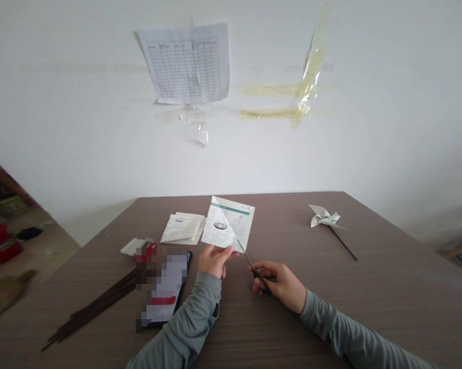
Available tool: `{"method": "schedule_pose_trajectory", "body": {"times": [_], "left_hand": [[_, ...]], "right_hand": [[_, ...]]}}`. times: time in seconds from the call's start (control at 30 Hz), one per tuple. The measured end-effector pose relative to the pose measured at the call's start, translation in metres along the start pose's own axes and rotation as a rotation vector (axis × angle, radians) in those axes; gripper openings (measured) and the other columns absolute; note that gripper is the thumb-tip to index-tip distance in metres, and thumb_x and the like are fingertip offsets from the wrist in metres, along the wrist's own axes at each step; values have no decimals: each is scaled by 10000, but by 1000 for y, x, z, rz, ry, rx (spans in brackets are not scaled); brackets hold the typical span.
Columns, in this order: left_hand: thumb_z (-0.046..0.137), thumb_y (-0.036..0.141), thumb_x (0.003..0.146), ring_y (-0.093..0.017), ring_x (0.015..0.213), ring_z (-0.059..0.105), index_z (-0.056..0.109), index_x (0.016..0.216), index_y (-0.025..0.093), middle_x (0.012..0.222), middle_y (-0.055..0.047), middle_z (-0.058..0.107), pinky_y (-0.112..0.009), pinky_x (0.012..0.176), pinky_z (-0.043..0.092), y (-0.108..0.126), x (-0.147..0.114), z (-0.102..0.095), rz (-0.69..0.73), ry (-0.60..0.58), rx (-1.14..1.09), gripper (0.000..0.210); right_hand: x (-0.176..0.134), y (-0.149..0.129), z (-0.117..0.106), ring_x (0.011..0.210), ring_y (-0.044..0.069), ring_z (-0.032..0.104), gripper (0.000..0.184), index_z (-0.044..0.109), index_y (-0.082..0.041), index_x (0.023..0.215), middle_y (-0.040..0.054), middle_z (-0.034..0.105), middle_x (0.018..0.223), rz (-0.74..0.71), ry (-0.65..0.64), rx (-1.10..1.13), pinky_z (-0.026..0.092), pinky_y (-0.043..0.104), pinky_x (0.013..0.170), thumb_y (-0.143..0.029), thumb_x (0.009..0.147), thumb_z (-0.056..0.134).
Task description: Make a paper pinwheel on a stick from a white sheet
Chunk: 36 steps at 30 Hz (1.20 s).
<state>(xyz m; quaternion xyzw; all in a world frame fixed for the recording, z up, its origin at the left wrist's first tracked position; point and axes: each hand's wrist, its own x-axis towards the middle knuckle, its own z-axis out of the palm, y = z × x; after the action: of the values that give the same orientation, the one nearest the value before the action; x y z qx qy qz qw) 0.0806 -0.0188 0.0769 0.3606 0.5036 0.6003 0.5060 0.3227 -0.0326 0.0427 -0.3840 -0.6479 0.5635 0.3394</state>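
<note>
A square of printed paper (231, 220) with a green band and a flask picture is held up over the table. My left hand (212, 260) pinches its lower edge between thumb and fingers. A diagonal crease seems to run across the sheet. In my right hand (279, 284) is a pair of scissors (259, 278) with dark handles, fingers closed round them. The scissors' blades meet the paper's lower right part; whether they have cut into it I cannot tell. Behind my left hand lie more printed paper pieces (183, 228), stacked loosely on the table.
A paper pinwheel (325, 218) on a dark stick lies at the right. To the left are a phone (165, 292), partly pixelated, a small open red-and-white box (144, 250) and a bundle of dark sticks (96, 305). The brown table (292, 230) meets a white wall with a taped sheet (188, 64).
</note>
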Motion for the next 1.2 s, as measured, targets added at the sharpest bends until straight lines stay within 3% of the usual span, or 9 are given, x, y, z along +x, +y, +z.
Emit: {"method": "schedule_pose_trajectory", "body": {"times": [0.67, 1.0, 1.2], "left_hand": [[1034, 156, 882, -346, 924, 1025, 826, 1001, 211, 911, -96, 977, -180, 400, 455, 6, -5, 3, -28, -9, 51, 246], [1012, 72, 915, -309, 892, 1013, 807, 991, 213, 887, -71, 959, -169, 387, 435, 13, -7, 8, -58, 20, 58, 260], [1006, 117, 928, -316, 889, 1014, 818, 957, 208, 911, -92, 977, -172, 397, 448, 11, -6, 5, -46, -12, 76, 211]], "right_hand": [[-2, -4, 3, 809, 286, 853, 718, 869, -213, 1324, 117, 971, 984, -10, 38, -31, 724, 477, 895, -845, 993, 946], [-2, -7, 3, 811, 298, 855, 748, 875, -223, 1305, 107, 946, 942, -1, 33, -41, 729, 494, 897, -896, 984, 936], [-2, -5, 2, 800, 277, 837, 745, 873, -205, 1336, 113, 954, 967, 0, 31, -5, 715, 462, 865, -853, 980, 964]]}}
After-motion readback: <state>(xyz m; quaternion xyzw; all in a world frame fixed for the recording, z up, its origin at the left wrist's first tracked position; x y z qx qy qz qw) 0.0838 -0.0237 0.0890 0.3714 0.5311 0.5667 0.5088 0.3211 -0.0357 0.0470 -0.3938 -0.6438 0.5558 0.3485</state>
